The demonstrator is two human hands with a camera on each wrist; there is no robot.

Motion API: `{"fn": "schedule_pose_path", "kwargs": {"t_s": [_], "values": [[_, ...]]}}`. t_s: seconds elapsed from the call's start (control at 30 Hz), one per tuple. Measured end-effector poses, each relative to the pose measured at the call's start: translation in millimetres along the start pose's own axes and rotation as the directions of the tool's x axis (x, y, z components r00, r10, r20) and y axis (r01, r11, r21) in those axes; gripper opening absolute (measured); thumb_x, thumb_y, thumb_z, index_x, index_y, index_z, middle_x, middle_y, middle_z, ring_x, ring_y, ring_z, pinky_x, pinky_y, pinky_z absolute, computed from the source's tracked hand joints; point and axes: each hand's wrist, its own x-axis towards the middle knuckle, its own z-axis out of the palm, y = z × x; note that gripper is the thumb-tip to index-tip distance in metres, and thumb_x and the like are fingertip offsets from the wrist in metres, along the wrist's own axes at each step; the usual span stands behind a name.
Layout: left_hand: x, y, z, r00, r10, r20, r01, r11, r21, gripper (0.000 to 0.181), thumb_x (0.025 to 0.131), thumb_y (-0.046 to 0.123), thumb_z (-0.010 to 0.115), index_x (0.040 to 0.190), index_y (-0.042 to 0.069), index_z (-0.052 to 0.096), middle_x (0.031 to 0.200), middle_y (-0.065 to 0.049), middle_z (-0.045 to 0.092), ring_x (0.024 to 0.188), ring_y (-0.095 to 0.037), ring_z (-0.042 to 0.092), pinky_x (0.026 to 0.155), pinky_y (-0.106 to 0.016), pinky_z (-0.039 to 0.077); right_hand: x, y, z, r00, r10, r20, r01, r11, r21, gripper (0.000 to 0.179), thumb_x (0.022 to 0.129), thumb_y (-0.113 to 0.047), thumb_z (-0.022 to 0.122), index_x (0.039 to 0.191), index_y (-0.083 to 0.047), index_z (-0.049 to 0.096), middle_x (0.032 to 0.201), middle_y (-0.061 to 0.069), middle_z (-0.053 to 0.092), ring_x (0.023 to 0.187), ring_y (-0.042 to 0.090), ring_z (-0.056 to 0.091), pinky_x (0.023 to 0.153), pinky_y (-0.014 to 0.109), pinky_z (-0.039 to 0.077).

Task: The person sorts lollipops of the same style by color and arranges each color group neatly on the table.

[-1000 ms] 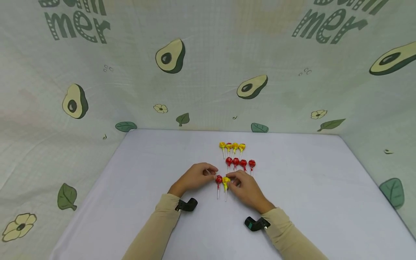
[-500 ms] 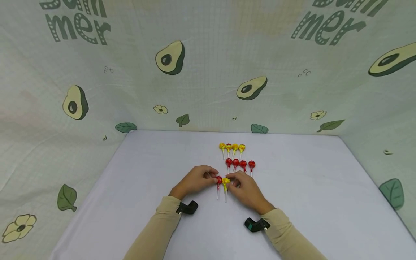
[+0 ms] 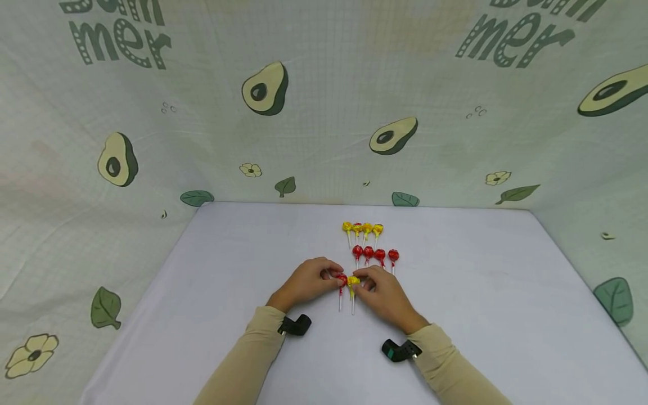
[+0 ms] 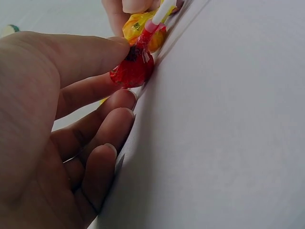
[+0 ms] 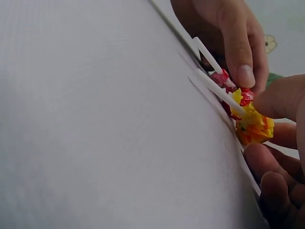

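My left hand [image 3: 309, 283] pinches the head of a red lollipop [image 4: 136, 69] between thumb and index finger, the other fingers curled loosely below. Right beside it, my right hand [image 3: 382, 292] holds a yellow lollipop [image 5: 256, 126] by its wrapped head, thumb on top. Both sticks point toward my body, side by side, close over the white table. In the left wrist view the yellow lollipop [image 4: 143, 31] sits just beyond the red one, their heads close together. Much of the red head is covered by my left fingers in the head view.
Beyond my hands lies a row of red lollipops [image 3: 368, 252], the rightmost spaced a little apart. Farther back is a row of yellow lollipops [image 3: 367, 228]. The white table [image 3: 455, 281] ends at a hanging cloth [image 3: 324, 112] printed with avocados. Each wrist wears a black camera [image 3: 296, 325].
My left hand has shifted slightly right, and its thumb and index finger have closed over the red lollipop's head. The right hand stays at the yellow lollipop, nearly still.
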Motion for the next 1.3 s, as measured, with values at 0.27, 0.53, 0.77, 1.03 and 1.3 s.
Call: {"fn": "schedule_pose_path", "kwargs": {"t_s": [0.27, 0.53, 0.77, 1.03, 1.3], "values": [[-0.2, 2.5, -0.9, 1.000, 0.016, 0.009, -0.017, 0.997, 0.070, 0.026, 0.092, 0.033, 0.075, 0.114, 0.020, 0.074, 0.092, 0.010, 0.062, 0.077, -0.006, 0.054, 0.068, -0.026, 0.046, 1.2, -1, 2, 1.000, 0.021, 0.002, -0.021, 0.999, -0.029, 0.030, 0.085, -0.018, 0.080, 0.113, -0.008, 0.074, 0.085, -0.006, 0.060, 0.071, 0.002, 0.055, 0.063, 0.025, 0.045], [0.5, 0.4, 1.7, 1.000, 0.014, 0.007, -0.014, 0.996, 0.090, 0.026, 0.091, 0.035, 0.075, 0.114, 0.022, 0.074, 0.092, 0.012, 0.060, 0.077, -0.005, 0.053, 0.067, -0.026, 0.045, 0.4, -3, 1, 1.000, 0.013, -0.017, -0.014, 1.000, -0.024, 0.026, 0.083, -0.013, 0.081, 0.106, -0.008, 0.073, 0.087, -0.006, 0.060, 0.071, 0.003, 0.056, 0.065, 0.026, 0.047], [-0.1, -2.0, 3.9, 1.000, 0.015, -0.003, -0.015, 0.996, 0.088, 0.025, 0.092, 0.035, 0.074, 0.113, 0.023, 0.074, 0.093, 0.013, 0.061, 0.077, -0.005, 0.053, 0.067, -0.026, 0.045, 0.7, -4, 0, 0.998, 0.066, -0.013, -0.065, 0.998, 0.023, 0.024, 0.082, -0.011, 0.080, 0.105, -0.008, 0.071, 0.085, -0.007, 0.062, 0.071, 0.004, 0.058, 0.066, 0.026, 0.048], [1.2, -0.8, 2.7, 0.999, 0.032, -0.009, -0.031, 0.997, 0.074, 0.025, 0.093, 0.036, 0.073, 0.113, 0.022, 0.073, 0.095, 0.012, 0.061, 0.079, -0.005, 0.054, 0.068, -0.026, 0.046, 1.4, -2, -5, 0.989, 0.147, -0.006, -0.145, 0.982, 0.120, 0.025, 0.084, -0.016, 0.080, 0.108, -0.013, 0.072, 0.079, -0.006, 0.064, 0.071, 0.010, 0.059, 0.065, 0.028, 0.048], [0.3, -1.9, 3.3, 1.000, 0.011, -0.002, -0.010, 0.997, 0.074, 0.025, 0.092, 0.039, 0.073, 0.113, 0.024, 0.074, 0.094, 0.014, 0.060, 0.079, -0.005, 0.054, 0.069, -0.025, 0.046, 1.7, -1, -17, 0.988, 0.152, -0.019, -0.141, 0.953, 0.269, 0.022, 0.090, -0.021, 0.077, 0.111, -0.016, 0.071, 0.080, 0.001, 0.065, 0.069, 0.017, 0.059, 0.058, 0.027, 0.048]]}}
